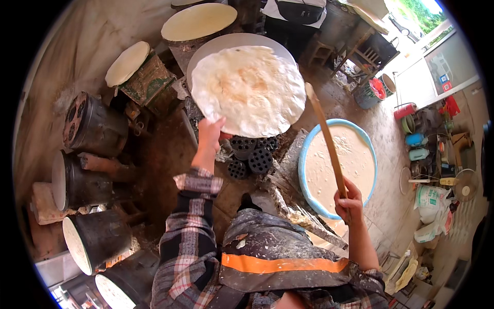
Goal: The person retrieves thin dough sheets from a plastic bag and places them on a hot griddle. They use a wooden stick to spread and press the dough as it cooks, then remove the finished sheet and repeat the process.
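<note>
A large thin flatbread (249, 92), pale with toasted brown patches, lies tilted over a round griddle plate (247, 40). Its near left edge is gripped by my left hand (208, 140), the thumb on top. The griddle shows only along the far side; the bread hides the rest. In my right hand (350, 201) is a long flat wooden stick (328, 141), held near its lower end. The stick's far tip is beside the bread's right edge. Below the stick stands a blue-rimmed basin (303, 170) of thick cream-coloured batter (351, 170).
Perforated coal briquettes (260, 160) stand on the floor below the griddle. Several drum stoves (101, 123) line the left side; other griddles (198, 22) bear pale rounds. Rough boards (305, 216) lie beside the basin. A bucket (369, 95) and cluttered goods (432, 197) occupy the right.
</note>
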Motion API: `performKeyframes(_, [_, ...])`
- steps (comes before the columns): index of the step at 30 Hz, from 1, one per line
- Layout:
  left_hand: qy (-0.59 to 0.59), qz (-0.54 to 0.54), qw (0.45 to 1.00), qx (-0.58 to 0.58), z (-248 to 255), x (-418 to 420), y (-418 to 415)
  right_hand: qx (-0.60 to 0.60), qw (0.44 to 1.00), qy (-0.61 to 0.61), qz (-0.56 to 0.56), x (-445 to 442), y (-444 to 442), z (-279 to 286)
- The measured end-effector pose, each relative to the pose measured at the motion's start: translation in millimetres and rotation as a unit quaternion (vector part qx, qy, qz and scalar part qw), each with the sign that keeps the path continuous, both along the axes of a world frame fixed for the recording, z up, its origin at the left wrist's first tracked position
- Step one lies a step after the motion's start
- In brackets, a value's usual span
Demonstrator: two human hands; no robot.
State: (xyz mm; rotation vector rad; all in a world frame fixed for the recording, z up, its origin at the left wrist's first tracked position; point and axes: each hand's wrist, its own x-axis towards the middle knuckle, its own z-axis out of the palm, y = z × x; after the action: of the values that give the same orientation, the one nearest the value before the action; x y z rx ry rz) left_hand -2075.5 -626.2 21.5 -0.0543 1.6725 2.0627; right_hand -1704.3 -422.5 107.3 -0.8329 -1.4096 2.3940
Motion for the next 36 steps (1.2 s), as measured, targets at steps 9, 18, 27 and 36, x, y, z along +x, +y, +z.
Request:
performKeyframes(9, [-0.021,0.081,0.995,-0.045,-77.8,-39.7,-41.0,0.264,0.953,-0.073,0.129,-97.0,6.6,-12.4])
performKeyframes(18, [-0.021,0.049,0.995,-0.090,0.8,-56.9,-20.3,0.540,0.802,-0.092,0.238,-194.3,-5.3,0.3])
performKeyframes(27, [0.000,0.040,0.996,-0.081,-3.7,-67.4,-14.8,0.673,0.669,-0.092,0.302,-234.7,-12.5,-5.5])
performKeyframes(36, [-0.007,0.049,0.996,-0.076,-2.1,-66.1,-14.6,0.656,0.692,-0.116,0.279,-222.2,3.3,4.7])
